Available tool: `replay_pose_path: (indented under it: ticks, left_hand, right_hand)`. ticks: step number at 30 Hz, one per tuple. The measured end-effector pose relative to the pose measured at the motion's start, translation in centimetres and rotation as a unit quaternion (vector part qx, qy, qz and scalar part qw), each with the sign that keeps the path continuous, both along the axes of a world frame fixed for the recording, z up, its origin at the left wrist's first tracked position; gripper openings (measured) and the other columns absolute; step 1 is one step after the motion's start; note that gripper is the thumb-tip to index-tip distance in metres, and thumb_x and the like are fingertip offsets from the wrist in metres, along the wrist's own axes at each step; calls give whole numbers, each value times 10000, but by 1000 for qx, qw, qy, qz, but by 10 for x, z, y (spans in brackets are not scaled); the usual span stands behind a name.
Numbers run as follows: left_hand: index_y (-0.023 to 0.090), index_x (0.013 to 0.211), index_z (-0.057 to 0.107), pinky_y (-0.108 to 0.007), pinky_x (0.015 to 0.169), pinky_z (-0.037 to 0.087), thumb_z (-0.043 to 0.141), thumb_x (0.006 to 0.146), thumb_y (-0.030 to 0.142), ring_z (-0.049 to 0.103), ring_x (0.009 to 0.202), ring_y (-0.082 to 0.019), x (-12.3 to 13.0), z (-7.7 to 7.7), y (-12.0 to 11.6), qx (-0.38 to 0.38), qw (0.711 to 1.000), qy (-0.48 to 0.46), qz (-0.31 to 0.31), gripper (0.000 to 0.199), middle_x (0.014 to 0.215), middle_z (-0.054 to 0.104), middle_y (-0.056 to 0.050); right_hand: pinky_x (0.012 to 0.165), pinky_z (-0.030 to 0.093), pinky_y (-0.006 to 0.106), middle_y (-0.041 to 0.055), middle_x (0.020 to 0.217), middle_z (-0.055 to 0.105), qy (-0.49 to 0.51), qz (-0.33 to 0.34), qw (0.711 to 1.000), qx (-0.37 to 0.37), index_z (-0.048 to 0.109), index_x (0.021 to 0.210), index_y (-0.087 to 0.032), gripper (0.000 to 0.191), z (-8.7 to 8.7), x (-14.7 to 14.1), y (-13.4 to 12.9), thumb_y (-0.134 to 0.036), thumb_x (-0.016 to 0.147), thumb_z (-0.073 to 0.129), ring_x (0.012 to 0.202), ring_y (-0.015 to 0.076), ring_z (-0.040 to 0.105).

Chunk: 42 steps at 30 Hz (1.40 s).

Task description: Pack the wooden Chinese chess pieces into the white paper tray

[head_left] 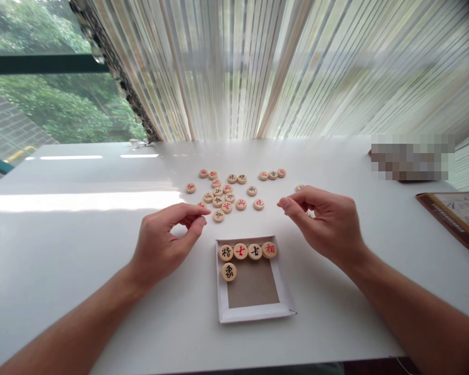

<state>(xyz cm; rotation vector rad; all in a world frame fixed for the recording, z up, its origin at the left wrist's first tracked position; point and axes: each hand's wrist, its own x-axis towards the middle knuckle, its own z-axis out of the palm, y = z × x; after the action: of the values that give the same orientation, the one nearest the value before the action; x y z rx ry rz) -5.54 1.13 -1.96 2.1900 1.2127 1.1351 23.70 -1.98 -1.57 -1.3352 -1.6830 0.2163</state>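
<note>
My left hand (168, 239) hovers left of the loose Chinese chess pieces, its thumb and index finger slightly apart with nothing visible between them. Nearest its fingertips are a black-marked piece (218, 215) and a red-marked piece (201, 205), partly covered by the index finger. On the right, my right hand (328, 224) is closed in a pinch; whatever it may hold is hidden. Between my forearms lies a shallow white box (254, 314) with a brown bottom. Four pieces fill its far row, and one black-marked piece (229, 272) sits below at the left.
Several round wooden pieces (230, 197) lie scattered beyond the box on the white table (172, 323). Two pieces are partly hidden by my right hand. A brown-edged printed box or board (453, 219) and a blurred-out object (410, 161) lie at the right. Curtains (238, 67) hang behind.
</note>
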Motion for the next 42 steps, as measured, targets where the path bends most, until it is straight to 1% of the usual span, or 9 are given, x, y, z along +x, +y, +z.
replay_pose_path:
  ticks: [14,31,36,42]
  left_hand:
    - [191,1003,798,-242,738,620,706,928,202,760,752,-144,-1,0,-1,6,1000,5,-3,119,916,829,-39]
    - [192,993,800,-248,720,623,702,924,203,757,732,-152,1,1,0,9,1000,7,-6,120,887,826,-40]
    - [198,994,797,-252,715,631,697,929,219,763,734,-158,0,1,0,9,1000,10,-3,122,892,831,-41]
    - [197,1001,797,-246,717,629,697,927,201,763,728,-151,0,0,1,13,1000,13,-5,124,901,833,-40]
  right_hand:
    - [578,406,324,4,648,678,-1,-1,1000,-6,702,714,-221,241,0,0,0,-252,954,704,591,158,546]
    - [572,417,326,12,664,710,-2,-7,1000,-14,697,709,-229,243,0,0,0,-257,950,699,584,165,552]
    - [563,414,323,7,653,701,-6,-5,1000,-10,696,709,-231,246,0,0,1,-255,954,700,577,162,545]
    - [559,411,320,6,645,690,-3,-1,1000,-10,705,706,-222,253,0,0,1,-268,955,704,578,159,549]
